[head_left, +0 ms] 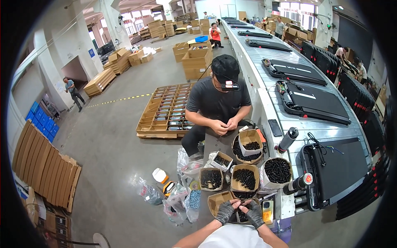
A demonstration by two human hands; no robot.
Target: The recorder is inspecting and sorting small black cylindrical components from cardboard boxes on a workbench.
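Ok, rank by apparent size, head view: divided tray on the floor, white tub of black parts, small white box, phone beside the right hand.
1. Divided tray
2. White tub
3. Small white box and phone: too close to rank; differing nearness and fisheye bending add doubt.

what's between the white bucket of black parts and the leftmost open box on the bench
In the head view, another open cardboard box, holding black parts, stands between the white bucket and the leftmost box.
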